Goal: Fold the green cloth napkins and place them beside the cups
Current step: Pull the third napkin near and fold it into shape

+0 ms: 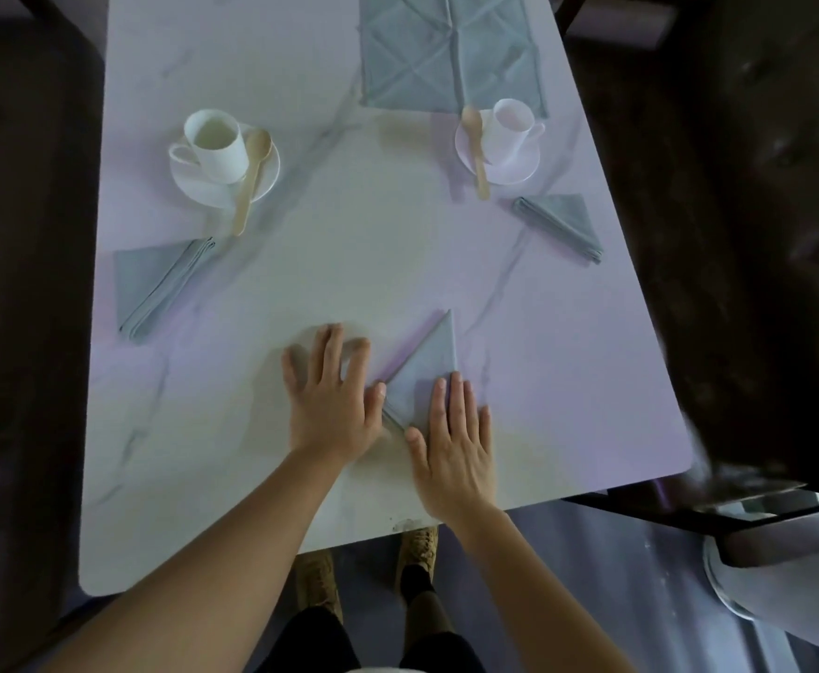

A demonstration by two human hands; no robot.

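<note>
A grey-green napkin point(429, 366), folded into a triangle, lies near the front of the white marble table point(349, 264). My right hand point(453, 449) rests flat on its lower right part, fingers straight. My left hand point(332, 395) lies flat on the table just left of it, thumb touching the napkin's left corner. One folded napkin point(155, 284) sits below the left cup point(215, 143). Another folded napkin point(562, 225) sits below the right cup point(509, 126).
Each cup stands on a saucer with a wooden spoon point(252, 177), the other spoon point(476, 148) on the right. An unfolded napkin point(451, 51) lies spread at the far edge. Dark chairs flank both sides of the table.
</note>
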